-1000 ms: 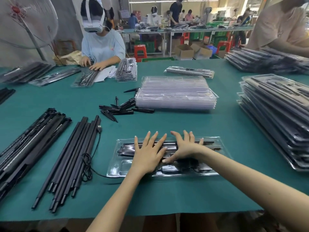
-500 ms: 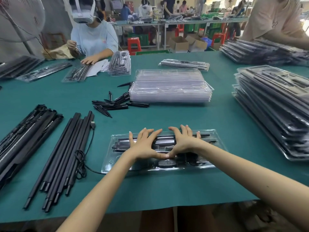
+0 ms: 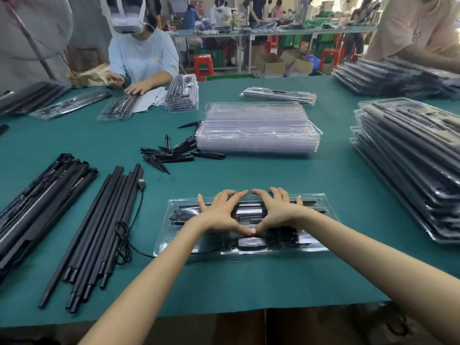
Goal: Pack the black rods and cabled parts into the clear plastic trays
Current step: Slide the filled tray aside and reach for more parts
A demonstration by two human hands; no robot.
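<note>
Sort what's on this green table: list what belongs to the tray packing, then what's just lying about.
Belongs to the job:
- clear plastic tray under both hands, left hand, right hand
- long black rods
- USB cable
- short black spikes
- empty tray stack
- packed tray stack

Lying about:
- standing fan
- crumpled brown paper
- cardboard boxes
</note>
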